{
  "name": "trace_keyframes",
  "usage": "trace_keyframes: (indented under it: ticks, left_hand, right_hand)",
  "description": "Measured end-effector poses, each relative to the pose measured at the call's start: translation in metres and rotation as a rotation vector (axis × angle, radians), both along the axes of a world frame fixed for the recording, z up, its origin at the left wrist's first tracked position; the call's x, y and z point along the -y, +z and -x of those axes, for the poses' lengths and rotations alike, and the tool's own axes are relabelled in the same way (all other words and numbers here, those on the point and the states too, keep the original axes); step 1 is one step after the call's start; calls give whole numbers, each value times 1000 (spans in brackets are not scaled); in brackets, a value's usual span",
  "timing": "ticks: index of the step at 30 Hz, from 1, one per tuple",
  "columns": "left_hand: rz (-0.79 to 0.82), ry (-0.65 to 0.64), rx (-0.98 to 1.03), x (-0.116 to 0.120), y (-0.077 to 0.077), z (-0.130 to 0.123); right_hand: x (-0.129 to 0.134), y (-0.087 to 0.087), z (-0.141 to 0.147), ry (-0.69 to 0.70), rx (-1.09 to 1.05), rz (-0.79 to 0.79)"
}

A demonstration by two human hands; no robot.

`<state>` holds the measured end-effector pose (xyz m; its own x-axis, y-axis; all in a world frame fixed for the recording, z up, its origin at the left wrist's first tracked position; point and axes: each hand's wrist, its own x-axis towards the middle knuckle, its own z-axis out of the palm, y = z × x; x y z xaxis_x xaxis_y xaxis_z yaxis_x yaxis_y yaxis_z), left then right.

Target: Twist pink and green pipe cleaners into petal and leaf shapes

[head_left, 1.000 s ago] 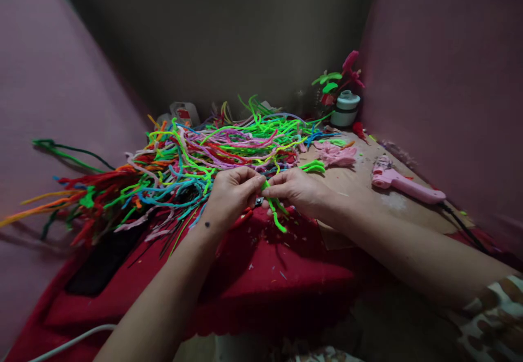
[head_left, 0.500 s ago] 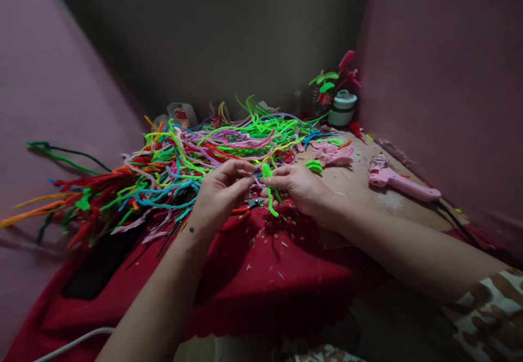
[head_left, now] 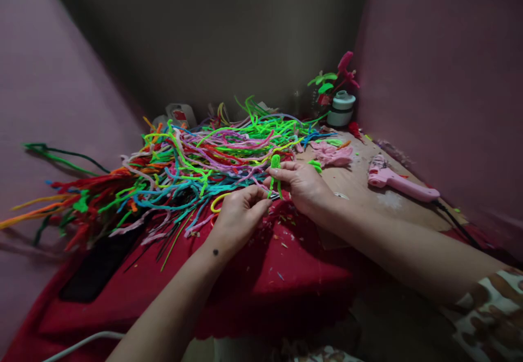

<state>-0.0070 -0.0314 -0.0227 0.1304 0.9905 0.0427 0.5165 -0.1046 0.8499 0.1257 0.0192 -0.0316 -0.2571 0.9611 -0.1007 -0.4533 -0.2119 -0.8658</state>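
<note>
A bent bright green pipe cleaner (head_left: 275, 161) stands upright between the fingers of my right hand (head_left: 301, 185), its loop on top and its ends hanging below. My left hand (head_left: 244, 209) is closed, thumb and index finger pinched on the lower end of the same green pipe cleaner. Just behind the left fingertips lie pliers, mostly hidden, with a bit of metal jaw (head_left: 275, 196) showing. The big heap of coloured pipe cleaners (head_left: 229, 144) spreads behind and left of my hands.
On the board (head_left: 392, 215) at the right lies a pink glue gun (head_left: 402, 182) with a black cord. Pink fuzzy pieces (head_left: 333, 154) sit nearer the middle. A lidded jar (head_left: 341, 108) stands at the back, a black phone (head_left: 96, 269) at the left on red cloth (head_left: 245, 285).
My left hand has moved right and toward me, down to the lower end of the green piece. The green piece now stands more upright in my right hand, slightly higher.
</note>
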Motion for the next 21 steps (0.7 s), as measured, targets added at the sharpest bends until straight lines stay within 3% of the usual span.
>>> trace_keyframes:
  ticks: [4, 7, 12, 15, 21]
  left_hand:
    - [-186, -112, -102, 0, -14, 1]
    - [-228, -170, -129, 2, -19, 0]
    - [-139, -266, -64, 12, -5, 4]
    - [-171, -222, -45, 13, 7, 12]
    - [-696, -179, -285, -4, 1, 16]
  right_hand:
    - [-2, 1, 1, -3, -56, 80]
    - [-2, 4, 1, -1, -78, 140]
    - [-6, 9, -4, -27, -107, 159]
    - [-9, 10, -6, 17, -138, 162]
    - [-6, 5, -3, 86, -139, 212]
